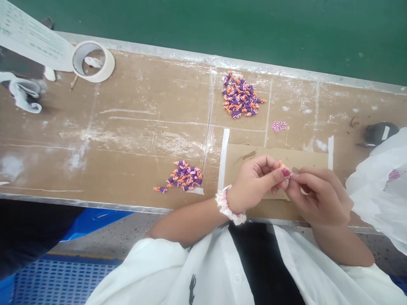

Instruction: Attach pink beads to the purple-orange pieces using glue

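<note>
Over a flat cardboard sheet [305, 156], my left hand [259, 182] pinches a small figurine [281, 163] between thumb and fingers, its orange top peeking out. My right hand [321, 197] is closed in a pinch right beside it, fingertips meeting the left thumb; whatever it grips is too small to name. Behind the hands lies a pile of purple, orange and pink figurines [241, 96]. A smaller pile of the same figurines [187, 174] sits left of my left wrist. Tiny pink pieces [279, 126] form a little heap beyond the sheet.
White tape strips [223, 159] edge the sheet. A masking tape roll [108, 65], a printed paper [34, 36] and a white strap [23, 91] are at far left. A white plastic bag [381, 186] and a black object [378, 133] lie at right. A green surface [238, 29] borders the cardboard-covered table.
</note>
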`<move>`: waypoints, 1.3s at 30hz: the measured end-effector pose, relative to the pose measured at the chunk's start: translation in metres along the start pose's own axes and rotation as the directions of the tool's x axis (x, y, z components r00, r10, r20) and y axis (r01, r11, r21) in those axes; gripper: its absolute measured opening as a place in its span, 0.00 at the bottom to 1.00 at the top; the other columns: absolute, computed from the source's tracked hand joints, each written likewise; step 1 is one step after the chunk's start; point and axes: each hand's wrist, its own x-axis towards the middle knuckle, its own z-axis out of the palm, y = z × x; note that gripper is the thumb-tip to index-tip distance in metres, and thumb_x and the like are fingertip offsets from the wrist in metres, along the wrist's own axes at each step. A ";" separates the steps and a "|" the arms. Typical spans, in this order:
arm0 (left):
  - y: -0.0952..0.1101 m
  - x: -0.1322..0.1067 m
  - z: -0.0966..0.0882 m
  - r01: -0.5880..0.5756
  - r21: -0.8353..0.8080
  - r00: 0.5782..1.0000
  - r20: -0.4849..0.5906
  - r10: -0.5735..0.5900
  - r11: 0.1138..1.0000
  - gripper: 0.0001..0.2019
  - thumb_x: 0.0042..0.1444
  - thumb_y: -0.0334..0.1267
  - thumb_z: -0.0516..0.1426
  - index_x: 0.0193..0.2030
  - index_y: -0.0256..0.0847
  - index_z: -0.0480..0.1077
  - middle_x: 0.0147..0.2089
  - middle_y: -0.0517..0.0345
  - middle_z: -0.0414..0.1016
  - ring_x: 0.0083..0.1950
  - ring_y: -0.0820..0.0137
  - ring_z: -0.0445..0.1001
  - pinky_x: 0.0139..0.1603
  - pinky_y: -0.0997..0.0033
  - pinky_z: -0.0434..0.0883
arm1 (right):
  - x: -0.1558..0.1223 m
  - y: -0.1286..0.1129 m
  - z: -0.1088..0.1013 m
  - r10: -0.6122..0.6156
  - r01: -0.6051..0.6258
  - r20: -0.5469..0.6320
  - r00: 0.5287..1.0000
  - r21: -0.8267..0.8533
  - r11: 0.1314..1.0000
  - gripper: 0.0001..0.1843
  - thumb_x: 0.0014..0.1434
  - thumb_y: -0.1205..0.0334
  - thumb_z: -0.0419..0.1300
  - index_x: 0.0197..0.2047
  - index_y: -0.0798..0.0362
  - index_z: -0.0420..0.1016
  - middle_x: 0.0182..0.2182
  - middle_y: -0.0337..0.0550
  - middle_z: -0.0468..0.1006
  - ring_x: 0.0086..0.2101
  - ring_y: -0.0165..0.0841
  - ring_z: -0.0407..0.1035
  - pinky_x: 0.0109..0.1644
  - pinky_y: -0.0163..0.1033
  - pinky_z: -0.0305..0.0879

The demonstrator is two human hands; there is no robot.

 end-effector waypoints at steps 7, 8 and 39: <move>0.000 0.001 0.000 0.022 -0.008 1.000 -0.006 -0.022 1.000 0.18 0.49 0.45 0.68 0.26 0.36 0.65 0.21 0.63 0.72 0.22 0.82 0.67 0.24 0.81 0.65 | -0.001 0.002 0.002 -0.049 0.048 -0.021 0.999 -0.034 0.998 0.10 0.56 0.75 0.65 0.36 0.52 0.70 0.25 0.39 0.77 0.22 0.27 0.69 0.23 0.32 0.67; 0.000 0.001 0.000 0.024 -0.011 1.000 -0.005 -0.024 1.000 0.18 0.49 0.45 0.68 0.26 0.36 0.65 0.21 0.63 0.72 0.22 0.82 0.67 0.24 0.81 0.65 | -0.001 0.002 0.002 -0.047 0.046 -0.022 0.999 -0.028 0.999 0.10 0.56 0.75 0.65 0.36 0.52 0.70 0.25 0.39 0.77 0.22 0.27 0.69 0.23 0.32 0.67; 0.001 0.001 -0.005 0.127 0.038 0.989 0.078 -0.130 0.991 0.20 0.49 0.47 0.67 0.27 0.36 0.64 0.22 0.64 0.71 0.24 0.82 0.66 0.27 0.79 0.64 | -0.003 -0.006 -0.001 -0.020 0.020 -0.006 1.000 -0.010 1.000 0.11 0.53 0.79 0.63 0.34 0.53 0.70 0.24 0.39 0.77 0.22 0.28 0.71 0.22 0.32 0.66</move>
